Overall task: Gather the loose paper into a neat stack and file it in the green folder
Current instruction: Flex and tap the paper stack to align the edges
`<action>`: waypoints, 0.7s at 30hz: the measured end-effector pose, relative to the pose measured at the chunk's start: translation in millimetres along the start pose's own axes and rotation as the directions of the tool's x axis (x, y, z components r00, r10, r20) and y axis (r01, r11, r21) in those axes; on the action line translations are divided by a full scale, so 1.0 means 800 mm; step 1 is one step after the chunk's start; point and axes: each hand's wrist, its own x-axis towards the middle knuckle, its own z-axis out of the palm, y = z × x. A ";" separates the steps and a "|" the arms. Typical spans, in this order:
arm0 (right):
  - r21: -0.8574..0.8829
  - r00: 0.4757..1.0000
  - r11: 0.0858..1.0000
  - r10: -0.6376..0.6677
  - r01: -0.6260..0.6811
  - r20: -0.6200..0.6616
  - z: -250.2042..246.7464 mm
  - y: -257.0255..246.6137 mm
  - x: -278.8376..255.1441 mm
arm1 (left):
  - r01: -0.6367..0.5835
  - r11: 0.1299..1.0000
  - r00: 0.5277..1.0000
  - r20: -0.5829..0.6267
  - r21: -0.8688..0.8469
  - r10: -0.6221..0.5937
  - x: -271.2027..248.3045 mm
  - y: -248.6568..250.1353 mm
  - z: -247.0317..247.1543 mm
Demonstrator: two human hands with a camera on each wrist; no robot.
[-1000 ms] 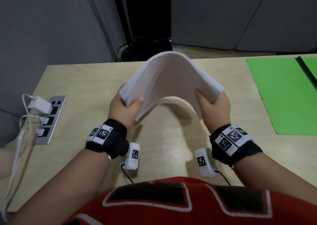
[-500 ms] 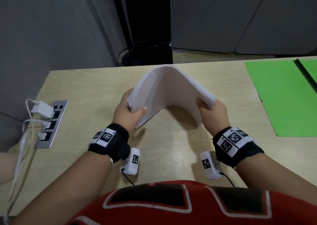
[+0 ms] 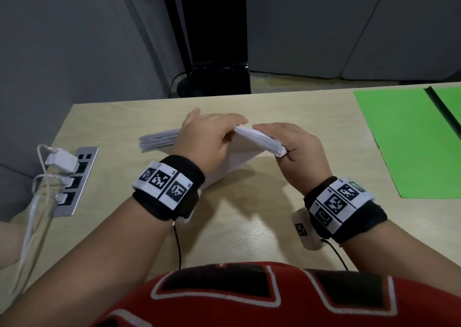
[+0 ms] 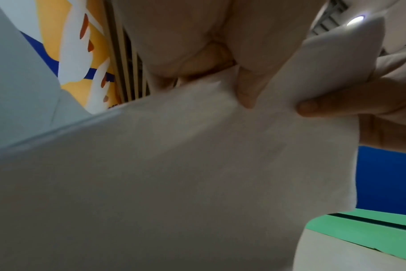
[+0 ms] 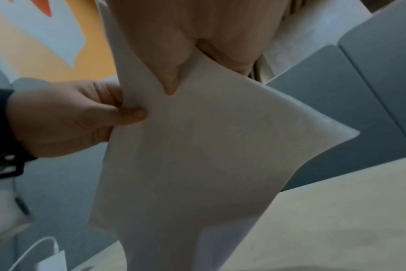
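Bare table [image 3: 249,227] surface lies between the forearms and the table's near edge, and also between the paper stack [image 3: 259,141] and the green folder [image 3: 404,139] at the right. On the left, a power strip [image 3: 74,182] with white plugs and cables [image 3: 32,217] occupies the table edge. A black stand [image 3: 214,52] rises behind the far edge.

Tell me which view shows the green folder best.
The head view: the green folder lies open on the table's right side, apart from the paper. The left wrist view catches only a green strip at lower right; the right wrist view shows none of it.
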 end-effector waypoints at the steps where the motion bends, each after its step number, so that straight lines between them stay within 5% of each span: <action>1: 0.001 1.000 1.000 0.004 -0.004 -0.021 -0.002 -0.002 0.000 | 0.011 0.999 1.000 0.005 -0.051 -0.010 0.000 0.000 0.001; 6: -0.061 0.978 0.980 0.182 -0.189 -0.104 -0.009 -0.002 0.004 | 0.071 0.958 0.983 -0.142 -0.277 -0.114 -0.009 -0.008 -0.004; 12: 0.066 0.886 0.928 0.369 -0.366 -0.280 -0.016 0.013 0.004 | 0.275 0.756 0.873 -0.176 -0.594 -0.455 -0.017 -0.031 -0.016; 16: 0.417 0.829 0.828 0.500 -0.375 -0.248 -0.013 0.005 0.011 | 0.211 0.680 0.851 -0.210 -0.703 -0.482 -0.026 -0.029 -0.018; 21: 0.477 0.835 0.800 0.507 -0.364 -0.213 -0.009 -0.009 0.017 | 0.124 0.684 0.851 -0.278 -0.719 -0.447 -0.031 -0.029 -0.007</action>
